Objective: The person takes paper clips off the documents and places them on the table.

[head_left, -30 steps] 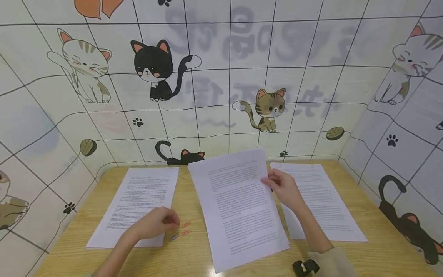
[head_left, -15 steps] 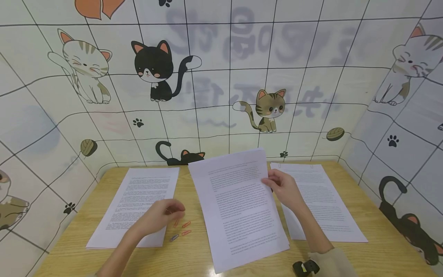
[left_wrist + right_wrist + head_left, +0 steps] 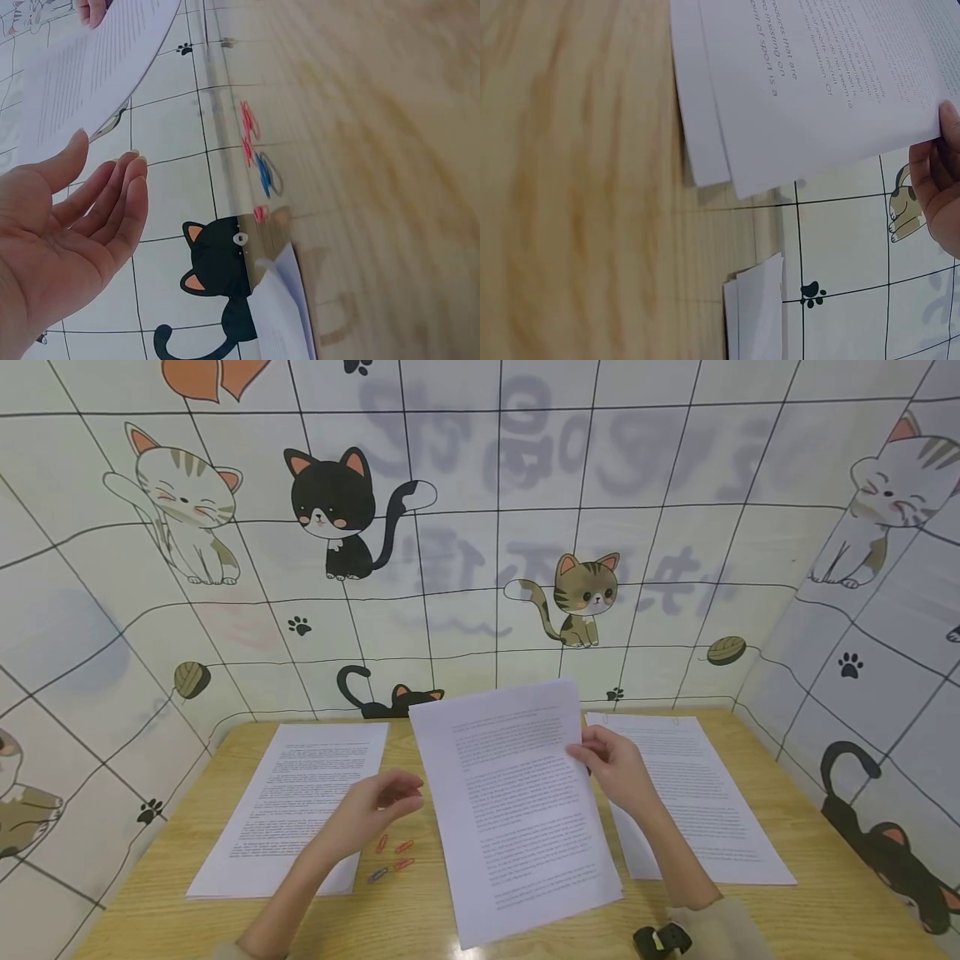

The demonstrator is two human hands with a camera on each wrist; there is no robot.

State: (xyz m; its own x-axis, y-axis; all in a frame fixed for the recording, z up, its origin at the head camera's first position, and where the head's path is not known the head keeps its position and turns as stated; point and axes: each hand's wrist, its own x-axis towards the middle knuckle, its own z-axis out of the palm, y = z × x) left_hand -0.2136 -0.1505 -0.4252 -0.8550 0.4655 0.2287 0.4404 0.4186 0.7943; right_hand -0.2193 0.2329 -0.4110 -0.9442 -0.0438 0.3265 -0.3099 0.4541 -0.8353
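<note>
My right hand [image 3: 617, 770] pinches the right edge of a small stack of printed sheets [image 3: 517, 810], held tilted up above the middle of the table. In the right wrist view, at least two sheets [image 3: 832, 90] show at the lower corner, slightly offset. My left hand [image 3: 372, 814] is just left of the stack's left edge, apart from it in the left wrist view; its fingers are loosely bent and hold nothing. Below that hand, several paper clips lie on the table, including a blue clip [image 3: 377, 875] and a red clip [image 3: 403, 864].
A pile of printed paper [image 3: 300, 802] lies on the left of the wooden table [image 3: 405, 927]. Another pile [image 3: 705, 802], with clips at its top edge, lies on the right. A cat-patterned wall covering [image 3: 465, 627] stands behind and at both sides.
My left hand has moved up and right from over the paper clips toward the sheets, uncovering another red clip. The right hand stays put; the held stack shifts very slightly.
</note>
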